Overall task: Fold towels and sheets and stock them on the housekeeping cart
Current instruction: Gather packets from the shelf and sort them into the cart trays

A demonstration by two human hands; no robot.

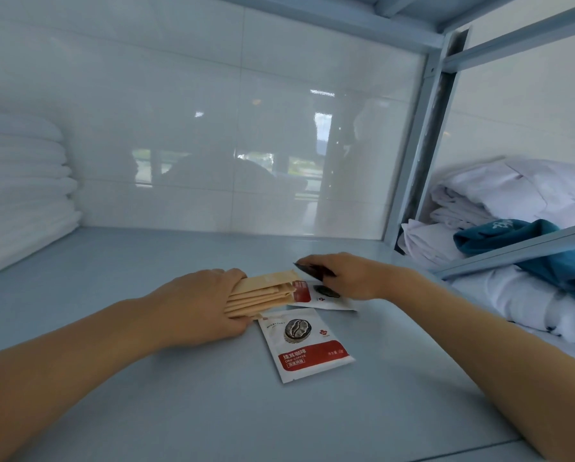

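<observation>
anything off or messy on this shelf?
Yes. The task is linens, but both hands are on coffee sachets: the left hand grips a tan sachet stack, the right hand pinches a dark packet. One drip coffee sachet lies loose and askew. White linens beyond the frame are bunched, not folded.

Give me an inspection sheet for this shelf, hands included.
Surface: pale blue metal shelf, glossy white tiled wall behind.
Job's things: stack of folded white towels at the far left; loosely folded white sheets in the next bay to the right.
Clutter: tan paper sachets; white and red drip coffee packet lying flat; a second one partly under the right hand; teal cloth on the sheets.
Grippers: left hand grips the tan sachets; right hand pinches a dark sachet.
Cables: nothing seen.
Surroundings: blue shelf frame.
</observation>
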